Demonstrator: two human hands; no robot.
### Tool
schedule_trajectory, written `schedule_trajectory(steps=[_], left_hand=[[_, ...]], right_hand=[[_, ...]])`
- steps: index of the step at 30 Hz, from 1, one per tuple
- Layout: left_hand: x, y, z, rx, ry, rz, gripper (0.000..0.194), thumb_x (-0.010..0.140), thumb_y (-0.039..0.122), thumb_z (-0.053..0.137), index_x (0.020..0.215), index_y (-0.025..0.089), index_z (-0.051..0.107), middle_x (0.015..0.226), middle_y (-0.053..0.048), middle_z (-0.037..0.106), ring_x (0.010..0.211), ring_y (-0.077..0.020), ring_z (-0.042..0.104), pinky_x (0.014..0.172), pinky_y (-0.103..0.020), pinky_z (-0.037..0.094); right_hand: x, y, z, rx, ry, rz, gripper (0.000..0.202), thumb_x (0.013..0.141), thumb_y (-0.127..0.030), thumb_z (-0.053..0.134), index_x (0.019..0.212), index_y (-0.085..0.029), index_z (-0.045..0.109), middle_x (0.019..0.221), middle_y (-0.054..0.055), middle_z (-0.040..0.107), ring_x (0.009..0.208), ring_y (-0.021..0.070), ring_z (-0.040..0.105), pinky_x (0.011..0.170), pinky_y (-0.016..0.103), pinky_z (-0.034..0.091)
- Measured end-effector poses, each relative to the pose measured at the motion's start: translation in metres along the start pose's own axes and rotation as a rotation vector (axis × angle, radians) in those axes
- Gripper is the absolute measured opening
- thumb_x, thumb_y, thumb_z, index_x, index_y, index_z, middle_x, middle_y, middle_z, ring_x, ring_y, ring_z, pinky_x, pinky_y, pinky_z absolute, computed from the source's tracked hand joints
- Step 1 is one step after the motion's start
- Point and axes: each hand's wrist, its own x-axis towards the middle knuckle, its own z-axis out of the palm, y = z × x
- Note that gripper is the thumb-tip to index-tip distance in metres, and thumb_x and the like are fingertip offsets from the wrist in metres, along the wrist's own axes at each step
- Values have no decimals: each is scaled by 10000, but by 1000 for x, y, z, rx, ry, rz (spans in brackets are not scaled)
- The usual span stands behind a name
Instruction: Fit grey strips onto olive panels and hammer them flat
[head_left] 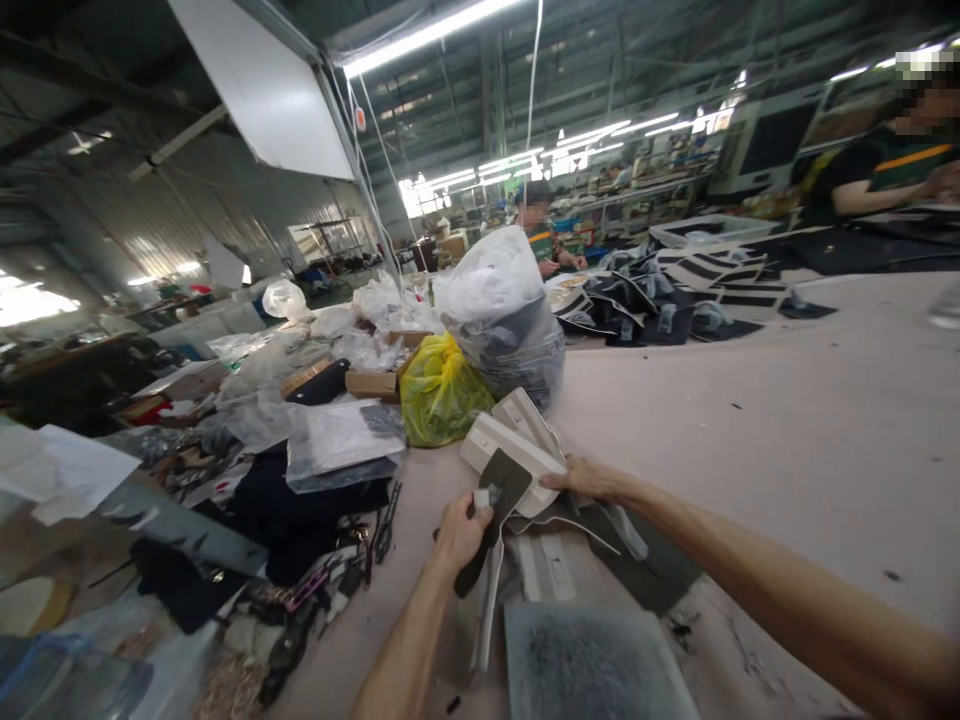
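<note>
My left hand (459, 535) is closed on a dark olive fabric piece (506, 480), with a small white block (481, 497) at the thumb. My right hand (589, 478) has its fingers closed on the edge of a beige fabric panel (514, 450). Behind that lies another beige panel (523, 412). Under my right forearm a larger olive piece (652, 565) rests on the table, partly covered by clear plastic. Below the hands is a further beige panel (546, 568), and nearer me a grey, scuffed slab (596, 660).
A yellow plastic bag (442, 390) and a big clear bag (510, 320) stand behind the panels. Pliers (388, 522) and assorted clutter lie at left. Dark, striped pieces (675, 285) are piled across the pale table (787, 420). One person (870, 180) works at right, another (544, 240) beyond the bags.
</note>
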Motion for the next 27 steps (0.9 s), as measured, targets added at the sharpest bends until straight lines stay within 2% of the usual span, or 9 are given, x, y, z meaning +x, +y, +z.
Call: schedule_trajectory(steps=[3,6,9,13,16,19,21,23,27], left_hand=[[-17,13,11,22,27,26,141,815,244,581,857,159,685,826,-52,721,790,-205,626,725,-281,430],[-28,24,11,79,121,51,157,804,257,593,869,154,692,821,-71,730,787,-216,643,721,-287,441],[-38,37,-1,116,257,81,154,777,277,614,824,152,691,763,-72,724,727,-212,643,668,-277,442],[-55,69,-29,49,381,133,179,755,329,645,774,157,694,676,-52,701,646,-194,632,584,-255,443],[-71,108,-48,-191,413,109,233,742,365,684,810,143,698,672,-40,695,587,-173,627,519,-238,459],[-94,150,-52,-643,448,41,261,715,327,737,853,119,662,698,-25,677,596,-162,651,516,-239,520],[-114,170,-41,-874,393,-15,247,702,267,767,838,111,632,734,-25,671,635,-168,677,522,-248,555],[-137,177,-18,-1007,314,-122,220,713,211,772,822,111,609,763,-31,674,651,-173,689,530,-265,580],[-184,158,51,-1095,177,-395,156,777,158,734,803,115,587,726,-32,665,643,-173,687,602,-318,612]], right_hand=[[-30,11,-12,-119,58,54,477,793,-578,654,869,-108,687,785,80,688,799,206,626,702,267,488],[-54,19,-25,-239,167,124,579,909,-630,462,903,-97,686,874,141,698,872,241,645,739,282,467],[-79,24,-38,-357,264,154,574,949,-592,385,992,-102,680,970,178,704,940,273,654,771,301,451],[-118,28,-46,-489,304,94,494,889,-594,504,1080,-169,668,1018,142,721,993,287,655,830,318,435],[-146,28,-42,-547,327,44,439,860,-553,567,1051,-173,674,985,134,727,974,287,658,864,343,425],[-174,22,-32,-555,400,3,431,879,-516,559,1099,-159,655,1088,153,701,1043,290,632,918,367,411],[-197,17,-24,-526,474,-1,406,927,-465,500,1140,-147,635,1146,161,677,1084,274,612,935,362,413],[-227,10,-12,-439,544,-20,380,963,-407,433,1170,-145,614,1151,146,671,1060,235,618,919,335,436],[-306,1,31,-133,555,-216,327,938,-400,483,1150,-186,612,1113,98,673,985,207,622,888,338,476]])
